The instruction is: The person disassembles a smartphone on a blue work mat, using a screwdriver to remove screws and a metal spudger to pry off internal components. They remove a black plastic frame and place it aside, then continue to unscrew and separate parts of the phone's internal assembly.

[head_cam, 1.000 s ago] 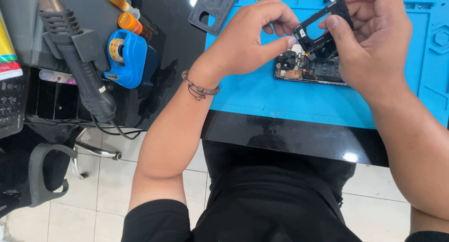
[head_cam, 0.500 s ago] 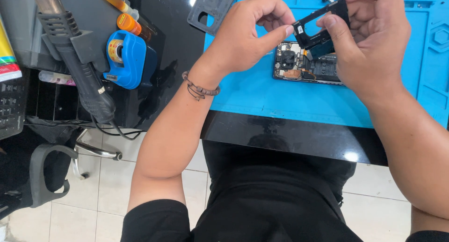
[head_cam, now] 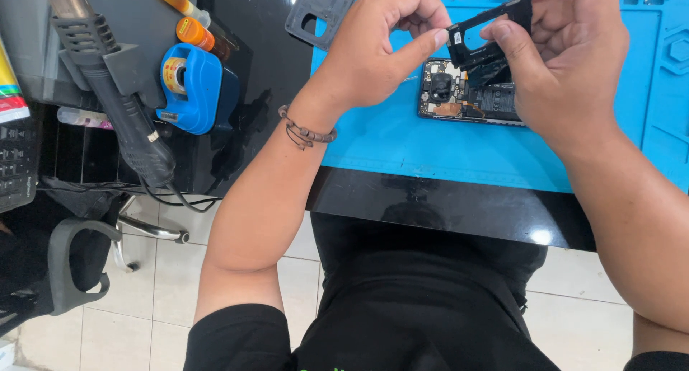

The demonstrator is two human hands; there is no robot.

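Blue work mat [head_cam: 430,148] on black desk; opened phone [head_cam: 466,95] lies on it, far right, boards exposed. Right hand [head_cam: 574,62] clamped on black cover piece [head_cam: 488,41], held just above phone. Left hand [head_cam: 380,44] pinches its left end. Best kept level, grip at edges, clear of boards.
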